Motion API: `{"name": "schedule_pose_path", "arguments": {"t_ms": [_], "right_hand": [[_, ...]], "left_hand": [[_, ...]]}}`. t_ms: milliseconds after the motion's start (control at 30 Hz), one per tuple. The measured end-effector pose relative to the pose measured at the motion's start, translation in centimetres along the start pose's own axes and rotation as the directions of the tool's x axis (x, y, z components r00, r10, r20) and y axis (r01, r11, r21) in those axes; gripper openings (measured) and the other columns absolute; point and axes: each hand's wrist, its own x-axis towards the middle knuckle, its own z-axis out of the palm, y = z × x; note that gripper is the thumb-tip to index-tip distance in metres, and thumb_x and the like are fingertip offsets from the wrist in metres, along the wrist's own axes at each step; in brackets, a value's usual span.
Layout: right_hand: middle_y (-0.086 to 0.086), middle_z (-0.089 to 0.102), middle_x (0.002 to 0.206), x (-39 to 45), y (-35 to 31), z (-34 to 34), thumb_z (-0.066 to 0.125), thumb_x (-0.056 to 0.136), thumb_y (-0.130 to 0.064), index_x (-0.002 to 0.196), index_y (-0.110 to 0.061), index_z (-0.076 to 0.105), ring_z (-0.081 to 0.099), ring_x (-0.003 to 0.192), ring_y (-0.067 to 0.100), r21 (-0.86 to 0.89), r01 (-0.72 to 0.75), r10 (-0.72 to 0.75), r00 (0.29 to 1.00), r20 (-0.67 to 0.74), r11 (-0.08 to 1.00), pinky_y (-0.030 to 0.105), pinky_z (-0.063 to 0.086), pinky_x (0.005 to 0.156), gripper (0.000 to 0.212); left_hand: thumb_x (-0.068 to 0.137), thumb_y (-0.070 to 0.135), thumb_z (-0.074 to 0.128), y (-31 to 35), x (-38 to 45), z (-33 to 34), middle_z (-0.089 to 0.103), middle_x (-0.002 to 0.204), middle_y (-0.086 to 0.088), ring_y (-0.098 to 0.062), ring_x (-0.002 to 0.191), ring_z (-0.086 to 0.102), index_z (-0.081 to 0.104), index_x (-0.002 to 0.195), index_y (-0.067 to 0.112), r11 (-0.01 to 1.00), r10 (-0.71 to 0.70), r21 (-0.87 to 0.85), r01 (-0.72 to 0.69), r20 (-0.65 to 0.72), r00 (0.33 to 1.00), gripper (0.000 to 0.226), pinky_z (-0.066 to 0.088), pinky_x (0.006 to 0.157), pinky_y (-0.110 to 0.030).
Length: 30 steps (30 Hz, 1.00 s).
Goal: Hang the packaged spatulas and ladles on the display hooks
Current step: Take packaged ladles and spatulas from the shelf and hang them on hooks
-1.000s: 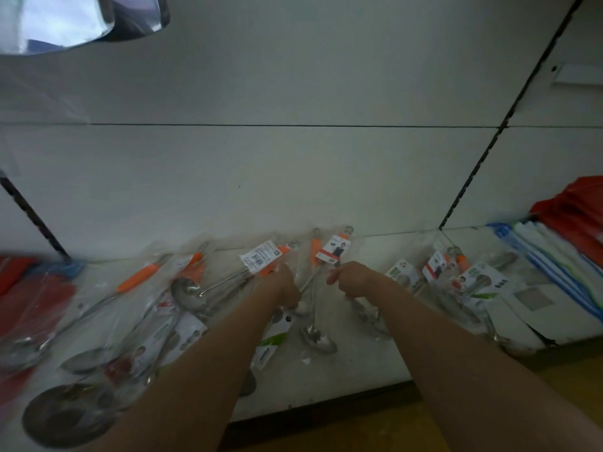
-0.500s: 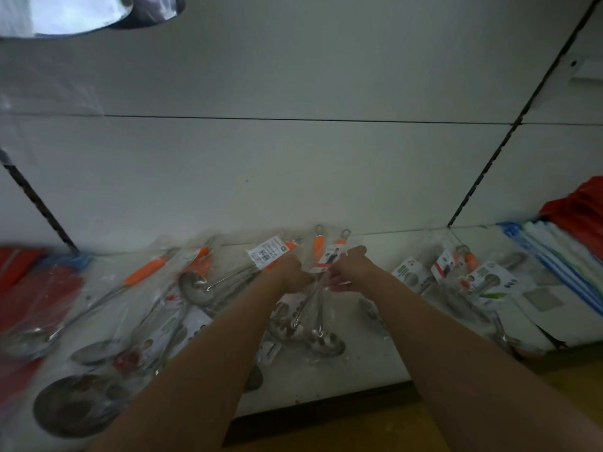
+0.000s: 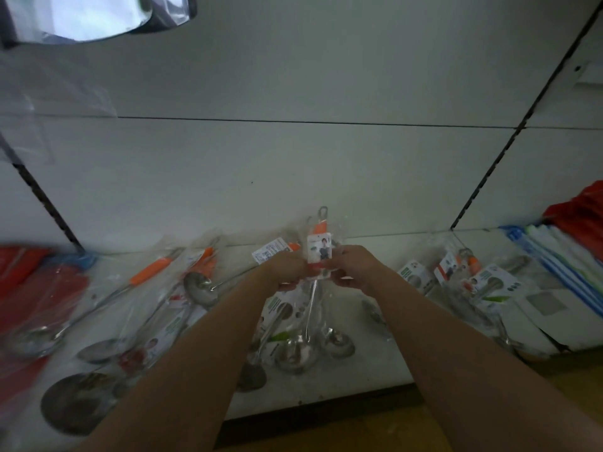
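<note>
White shelving fills the view: a low white shelf (image 3: 375,363) strewn with packaged utensils, backed by a plain wall panel (image 3: 293,174) with dark slotted uprights at either side.

At the centre, the left hand (image 3: 287,267) and the right hand (image 3: 359,267) meet around a small bunch of packaged ladles (image 3: 318,256), fingers curled onto the clear sleeves near the handle ends. The orange handles and metal hanging loops stick up above the knuckles, a printed card faces the camera, and the steel bowls (image 3: 295,355) hang down toward the shelf; whether they rest on it is hard to tell. How many pieces are in the bunch cannot be counted through the glare.

Further out, more packaged spoons and ladles (image 3: 153,285) lie loose to the left and another cluster of packaged utensils (image 3: 463,275) to the right, with folded cloths (image 3: 554,252) at the far right edge.

This looks like the gathering step: stock is being collected and squared up, not yet hung. No display hook is plainly visible here, so the next move probably calls for lifting the bunch toward the wall, finding a hook, and lining up the top loops or sleeve holes before threading them on.
</note>
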Motion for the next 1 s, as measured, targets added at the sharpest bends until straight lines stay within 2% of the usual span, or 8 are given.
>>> {"name": "schedule_pose_path", "arguments": {"t_ms": [167,267,367,500,567,667,800,1000], "right_hand": [[0.002,0.062,0.082,-0.1,-0.7,0.5,0.063,0.083,0.002,0.099,-0.011,0.062,0.057,0.074,0.014,0.057,0.055,-0.059,0.996,0.061,0.997,0.024,0.048,0.067,0.021],[0.008,0.063,0.094,0.1,-1.3,1.1,0.065,0.082,-0.001,0.100,-0.010,0.058,0.060,0.083,0.020,0.085,0.082,-0.086,0.995,0.052,0.993,0.031,0.052,0.074,0.022],[0.013,0.058,0.110,0.6,-1.5,1.5,0.070,0.078,0.000,0.132,-0.019,0.040,0.059,0.096,0.026,0.045,0.169,-0.165,0.983,-0.075,0.985,0.039,0.053,0.081,0.065],[0.007,0.043,0.114,0.4,-2.2,1.4,0.065,0.081,0.006,0.145,-0.047,0.012,0.058,0.099,0.028,-0.017,0.360,-0.360,0.927,-0.107,0.933,0.046,0.056,0.084,0.099],[0.006,0.045,0.116,0.3,-2.5,1.6,0.062,0.083,0.004,0.145,-0.046,0.017,0.057,0.104,0.030,-0.064,0.367,-0.371,0.926,-0.064,0.928,0.047,0.055,0.086,0.091],[0.016,0.059,0.114,0.3,-2.4,1.8,0.053,0.087,0.003,0.137,-0.035,0.040,0.061,0.101,0.033,-0.121,0.329,-0.336,0.941,-0.048,0.937,0.049,0.053,0.086,0.065],[0.018,0.062,0.099,0.0,-2.4,1.8,0.053,0.087,0.003,0.110,-0.029,0.057,0.062,0.087,0.030,-0.159,0.326,-0.333,0.943,-0.020,0.932,0.052,0.053,0.083,0.039],[0.018,0.062,0.090,-0.6,-2.7,1.7,0.070,0.081,-0.006,0.096,-0.018,0.058,0.059,0.075,0.025,-0.199,0.335,-0.339,0.941,0.014,0.921,0.041,0.055,0.079,0.023]], "left_hand": [[0.076,0.002,0.069,0.9,-0.3,-0.7,0.068,0.102,-0.016,-0.031,0.090,0.067,0.065,0.108,0.006,0.978,0.158,-0.100,-0.184,-0.223,0.962,0.032,0.055,0.084,-0.043],[0.073,-0.003,0.072,0.9,-0.3,-1.3,0.069,0.094,-0.020,-0.033,0.084,0.068,0.068,0.084,0.005,0.965,0.153,-0.149,-0.216,-0.349,0.925,0.014,0.057,0.076,-0.042],[0.074,-0.006,0.070,0.8,-0.2,-2.0,0.068,0.087,-0.021,-0.030,0.069,0.066,0.061,0.062,0.009,0.964,0.135,-0.150,-0.217,-0.428,0.894,0.021,0.059,0.067,-0.037],[0.082,-0.009,0.059,1.1,-0.4,-2.2,0.064,0.094,-0.021,-0.028,0.069,0.061,0.059,0.068,0.005,0.974,0.132,-0.122,-0.192,-0.387,0.913,0.019,0.056,0.071,-0.041],[0.083,-0.001,0.062,1.8,-0.9,-1.9,0.062,0.108,-0.021,-0.032,0.085,0.061,0.059,0.100,0.005,0.965,0.150,-0.146,-0.217,-0.369,0.917,0.018,0.055,0.078,-0.046],[0.090,0.017,0.061,2.3,-1.3,-1.8,0.054,0.107,-0.013,-0.031,0.094,0.058,0.015,0.146,0.022,0.931,0.232,-0.197,-0.308,-0.334,0.914,0.072,0.051,0.069,-0.037],[0.097,0.013,0.047,1.6,-0.9,-2.1,0.060,0.089,-0.007,-0.023,0.085,0.056,0.016,0.148,0.025,0.865,0.494,0.272,-0.421,-0.316,0.810,0.061,0.043,0.069,-0.025],[0.091,0.011,0.050,2.4,-2.4,-2.2,0.066,0.107,-0.014,-0.029,0.096,0.063,0.063,0.108,0.008,0.863,0.461,0.410,-0.297,-0.395,0.794,0.022,0.053,0.084,-0.039]]}}
